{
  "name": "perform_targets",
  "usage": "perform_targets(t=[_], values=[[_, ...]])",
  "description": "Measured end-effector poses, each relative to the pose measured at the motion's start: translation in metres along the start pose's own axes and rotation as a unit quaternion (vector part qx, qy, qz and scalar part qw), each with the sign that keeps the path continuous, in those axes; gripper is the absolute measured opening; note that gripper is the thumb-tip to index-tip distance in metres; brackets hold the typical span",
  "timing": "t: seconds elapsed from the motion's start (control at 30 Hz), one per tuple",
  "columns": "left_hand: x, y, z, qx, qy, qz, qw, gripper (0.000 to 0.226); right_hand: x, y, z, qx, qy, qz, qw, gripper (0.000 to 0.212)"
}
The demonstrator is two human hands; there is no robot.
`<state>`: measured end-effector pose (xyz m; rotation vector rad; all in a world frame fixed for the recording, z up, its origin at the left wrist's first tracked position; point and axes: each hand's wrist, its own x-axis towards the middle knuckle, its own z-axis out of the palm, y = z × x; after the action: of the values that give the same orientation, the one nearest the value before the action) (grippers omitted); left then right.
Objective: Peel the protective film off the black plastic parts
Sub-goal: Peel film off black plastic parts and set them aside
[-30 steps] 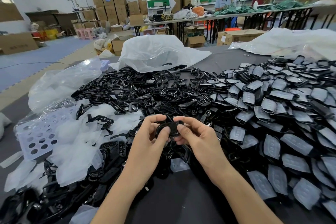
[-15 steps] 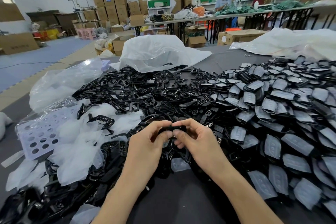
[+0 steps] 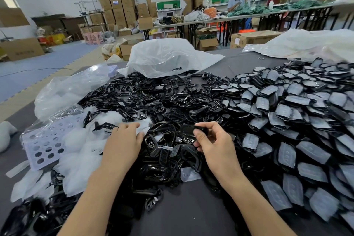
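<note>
My right hand [image 3: 212,143] pinches a small glossy black plastic part [image 3: 188,130] between thumb and fingers, above the middle of the heap. My left hand [image 3: 124,140] is apart from it to the left, fingers stretched out and relaxed, its fingertips at a scrap of whitish film [image 3: 142,128] on the edge of the film pile [image 3: 80,149]. A large heap of black parts still covered in grey film [image 3: 287,111] fills the right side. Bare black parts [image 3: 153,97] lie heaped in the centre and under my hands.
A lavender perforated tray [image 3: 44,143] lies under the loose film at left. A clear plastic bag [image 3: 67,90] and a white bag [image 3: 168,57] sit behind the heaps. The grey table [image 3: 187,212] shows between my forearms. Far tables, cartons and people stand behind.
Both hands held the part together before. My left hand has let go and moved left to the film pile; my right hand keeps the part and has shifted slightly right.
</note>
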<state>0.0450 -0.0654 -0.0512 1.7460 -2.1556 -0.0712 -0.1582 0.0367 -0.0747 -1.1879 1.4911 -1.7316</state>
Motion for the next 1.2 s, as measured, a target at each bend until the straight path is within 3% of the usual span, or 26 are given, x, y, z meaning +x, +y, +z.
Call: perform_targets(t=[0.1,0.23,0.33,0.43,0.57,0.63,0.77,0.93,1.2], values=[[0.015,0.001,-0.005,0.027,-0.041,0.005,0.999,0.030,-0.001,0.000,-0.001,-0.005,0.004,0.002,1.000,0.023],[0.018,0.001,-0.010,0.040,-0.037,0.006,0.999,0.020,-0.001,-0.001,-0.001,-0.006,0.007,0.009,1.000,0.023],[0.011,0.000,-0.009,-0.051,0.023,0.023,0.998,0.016,-0.001,-0.003,0.000,0.003,0.005,0.014,1.000,0.023],[-0.007,0.012,-0.018,-0.191,0.096,0.064,0.975,0.004,0.000,-0.008,0.001,0.069,-0.015,0.026,0.997,0.024],[-0.035,0.043,-0.020,-0.374,0.048,0.070,0.924,0.013,-0.001,-0.017,0.001,0.194,-0.089,0.062,0.975,0.009],[-0.047,0.054,-0.012,-0.414,0.010,0.079,0.907,0.018,-0.004,-0.019,0.001,0.217,-0.119,0.063,0.967,0.015],[-0.056,0.064,-0.001,-0.454,-0.022,0.079,0.887,0.024,-0.004,-0.018,0.004,0.241,-0.109,0.078,0.961,0.012],[-0.063,0.060,0.000,-0.513,0.006,0.076,0.855,0.020,-0.001,-0.018,0.005,0.287,-0.074,0.113,0.948,0.012],[-0.068,0.061,0.003,-0.481,-0.002,0.083,0.873,0.029,0.000,-0.019,0.003,0.340,-0.055,0.150,0.927,0.016]])
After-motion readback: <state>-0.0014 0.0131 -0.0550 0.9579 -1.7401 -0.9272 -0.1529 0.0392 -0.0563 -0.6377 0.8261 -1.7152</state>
